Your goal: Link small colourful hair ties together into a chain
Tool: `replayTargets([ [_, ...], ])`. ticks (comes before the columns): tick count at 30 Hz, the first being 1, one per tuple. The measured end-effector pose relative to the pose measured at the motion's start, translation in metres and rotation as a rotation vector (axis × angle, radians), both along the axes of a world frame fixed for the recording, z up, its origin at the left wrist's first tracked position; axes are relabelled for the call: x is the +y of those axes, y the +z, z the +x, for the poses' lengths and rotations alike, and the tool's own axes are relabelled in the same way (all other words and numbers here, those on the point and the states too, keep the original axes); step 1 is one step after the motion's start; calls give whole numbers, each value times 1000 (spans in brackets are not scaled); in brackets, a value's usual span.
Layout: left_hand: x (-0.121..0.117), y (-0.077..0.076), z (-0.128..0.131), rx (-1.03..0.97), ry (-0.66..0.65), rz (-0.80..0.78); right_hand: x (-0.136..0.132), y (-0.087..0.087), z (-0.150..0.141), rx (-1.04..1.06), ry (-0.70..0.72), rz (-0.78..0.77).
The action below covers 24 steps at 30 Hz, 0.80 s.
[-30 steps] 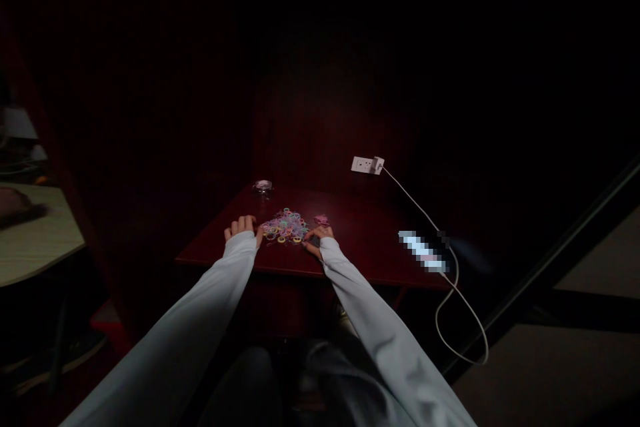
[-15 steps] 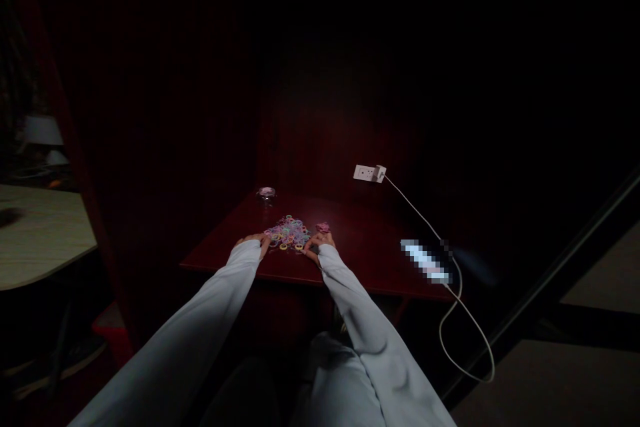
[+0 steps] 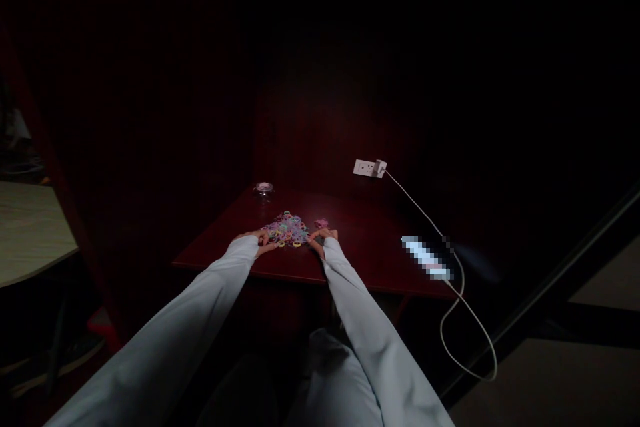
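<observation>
A loose pile of small multicoloured elastic hair ties [image 3: 287,229] lies on the dark red table. My left hand [image 3: 257,241] rests at the pile's left edge; its thumb is stretched out apart from the bent fingers. At the right edge of the pile is my right hand [image 3: 324,237], thumb and index finger brought together in a pinch. Whatever is between those fingertips is too small to make out. Just beyond my right hand sits a smaller heap of pink hair ties [image 3: 321,223].
A clear round jar [image 3: 263,192] with a pinkish top stands at the table's back left. On the right lies a pixelated bright device [image 3: 425,257] with a white cable [image 3: 463,283] running to a charger in the wall socket [image 3: 365,168]. The table's front edge [image 3: 290,276] is close to my wrists.
My left thumb has spread away from its fingers beside the pile. My right hand has drawn slightly back from the pink heap, which now shows more fully. The view has shifted slightly.
</observation>
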State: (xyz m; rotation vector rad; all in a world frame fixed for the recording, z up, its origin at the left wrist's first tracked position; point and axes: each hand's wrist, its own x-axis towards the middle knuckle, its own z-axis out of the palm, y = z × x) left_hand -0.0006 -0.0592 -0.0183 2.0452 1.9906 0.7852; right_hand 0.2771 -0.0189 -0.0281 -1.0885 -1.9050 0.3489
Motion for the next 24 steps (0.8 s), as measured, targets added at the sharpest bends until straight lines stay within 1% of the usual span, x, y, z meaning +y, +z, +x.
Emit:
replayTargets([
  [1, -1, 3, 1, 8, 9, -33, 1, -1, -1, 1, -3, 1],
  [3, -4, 9, 7, 27, -15, -40, 3, -4, -4, -5, -7, 3],
  [7, -8, 19, 22, 99, 23, 21, 14, -7, -11, -14, -3, -33],
  [8, -7, 20, 25, 120, 28, 42, 17, -7, -13, -20, -12, -59],
  [11, -2, 17, 31, 177, -6, 178, 23, -4, -20, -57, -44, -113],
  [14, 5, 13, 31, 245, -14, 293, 23, 1, -26, -83, 6, -89],
  [17, 10, 15, 29, 272, 49, 309, 21, 8, -31, -98, 37, -66],
  [20, 11, 21, 26, 231, 161, 297, 25, 11, -37, -86, 26, -32],
  [22, 13, 24, 25, 183, 216, 282, 32, 11, -40, -34, -14, -12],
  [24, 16, 25, 24, 125, 234, 266, 42, 8, -43, 48, -80, -5],
])
